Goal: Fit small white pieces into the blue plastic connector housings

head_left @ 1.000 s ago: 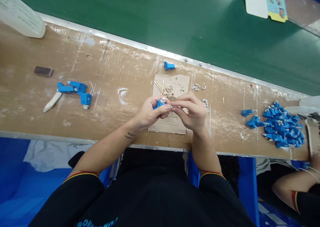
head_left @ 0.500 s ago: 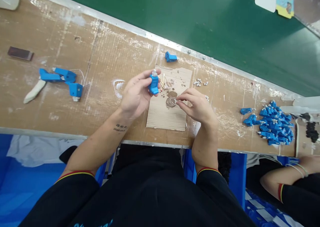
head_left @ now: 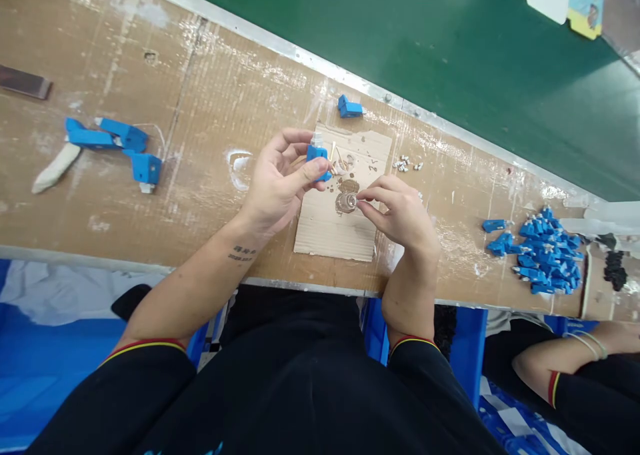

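Note:
My left hand [head_left: 280,181] grips a blue plastic part [head_left: 317,153] between thumb and fingers, its pale tip pointing up, above the left edge of a cardboard sheet [head_left: 333,231]. My right hand [head_left: 395,211] is pinched on a small clear round piece [head_left: 351,201] over a brown wet-looking stain on the cardboard. Whether that piece touches the sheet I cannot tell. Thin cotton swabs or sticks [head_left: 341,158] lie on the cardboard just right of the blue part.
Behind the cardboard lies another blue part [head_left: 350,107]; small whitish bits [head_left: 401,163] are to its right. A heap of blue parts [head_left: 550,255] covers the right side. Joined blue pieces [head_left: 107,137] and a dark bar [head_left: 25,81] lie left. A co-worker's arm [head_left: 560,358] is at lower right.
The blue part has turned in my left hand, and my thumb now lies across its front. My right hand keeps its pinch on the clear piece. The view has shifted slightly.

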Motion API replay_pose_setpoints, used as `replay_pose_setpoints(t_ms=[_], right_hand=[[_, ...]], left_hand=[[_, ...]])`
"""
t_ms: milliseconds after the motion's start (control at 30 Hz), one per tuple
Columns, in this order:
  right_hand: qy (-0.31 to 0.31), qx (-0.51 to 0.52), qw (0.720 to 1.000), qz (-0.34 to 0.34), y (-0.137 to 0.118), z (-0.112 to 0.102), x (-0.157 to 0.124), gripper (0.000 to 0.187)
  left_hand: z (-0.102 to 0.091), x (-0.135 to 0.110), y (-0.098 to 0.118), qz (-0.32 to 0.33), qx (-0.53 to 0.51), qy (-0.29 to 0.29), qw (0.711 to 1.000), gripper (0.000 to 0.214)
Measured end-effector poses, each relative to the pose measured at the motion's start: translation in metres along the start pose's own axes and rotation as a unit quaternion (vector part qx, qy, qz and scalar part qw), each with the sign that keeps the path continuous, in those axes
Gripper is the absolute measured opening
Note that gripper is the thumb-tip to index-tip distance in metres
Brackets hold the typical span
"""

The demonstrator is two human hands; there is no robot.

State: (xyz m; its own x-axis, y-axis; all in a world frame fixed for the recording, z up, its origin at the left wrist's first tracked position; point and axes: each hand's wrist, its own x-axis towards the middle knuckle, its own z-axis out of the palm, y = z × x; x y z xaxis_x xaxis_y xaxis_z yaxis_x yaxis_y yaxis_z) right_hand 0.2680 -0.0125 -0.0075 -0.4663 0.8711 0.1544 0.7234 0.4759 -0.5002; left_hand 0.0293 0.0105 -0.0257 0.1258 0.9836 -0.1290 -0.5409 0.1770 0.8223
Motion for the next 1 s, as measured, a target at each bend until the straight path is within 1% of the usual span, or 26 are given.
replay_pose_setpoints(t_ms=[67, 133, 200, 233, 300, 400, 500, 567, 700, 833, 1000], right_hand=[[0.039, 0.028, 0.999, 0.002, -0.001, -0.004, -0.002, 0.012], [0.118, 0.062, 0.991, -0.003, -0.002, -0.007, -0.004, 0.012], [0.214, 0.092, 0.972, -0.013, -0.003, -0.004, -0.005, 0.02], [0.253, 0.104, 0.962, -0.016, -0.005, -0.001, -0.004, 0.025], [0.293, 0.122, 0.948, -0.019, -0.008, 0.009, -0.001, 0.034], [0.305, 0.161, 0.938, -0.021, -0.016, 0.023, 0.006, 0.036], [0.312, 0.225, 0.922, -0.05, -0.024, 0.033, 0.012, 0.026], [0.309, 0.248, 0.916, -0.061, -0.028, 0.037, 0.013, 0.02], [0.283, 0.241, 0.927, -0.041, -0.032, 0.04, 0.011, 0.02], [0.283, 0.25, 0.923, -0.07, -0.032, 0.041, 0.011, 0.012], [0.297, 0.249, 0.917, -0.1, -0.03, 0.04, 0.014, 0.008]], left_hand=[[0.001, -0.001, 0.002, -0.009, -0.004, -0.008, 1.0, 0.034], [0.003, -0.003, 0.002, -0.017, -0.004, -0.02, 1.0, 0.033], [0.006, -0.007, 0.001, -0.02, -0.002, -0.045, 0.999, 0.038], [0.007, -0.008, 0.0, -0.022, 0.0, -0.065, 0.998, 0.04], [0.01, -0.012, -0.003, -0.028, -0.002, -0.105, 0.994, 0.045], [0.012, -0.015, -0.007, -0.04, -0.01, -0.147, 0.988, 0.049], [0.012, -0.016, -0.011, -0.059, -0.025, -0.157, 0.985, 0.05], [0.012, -0.017, -0.012, -0.07, -0.032, -0.158, 0.985, 0.049], [0.011, -0.017, -0.012, -0.08, -0.024, -0.164, 0.983, 0.051], [0.011, -0.017, -0.011, -0.077, -0.025, -0.166, 0.983, 0.05], [0.01, -0.016, -0.011, -0.076, -0.037, -0.181, 0.98, 0.046]])
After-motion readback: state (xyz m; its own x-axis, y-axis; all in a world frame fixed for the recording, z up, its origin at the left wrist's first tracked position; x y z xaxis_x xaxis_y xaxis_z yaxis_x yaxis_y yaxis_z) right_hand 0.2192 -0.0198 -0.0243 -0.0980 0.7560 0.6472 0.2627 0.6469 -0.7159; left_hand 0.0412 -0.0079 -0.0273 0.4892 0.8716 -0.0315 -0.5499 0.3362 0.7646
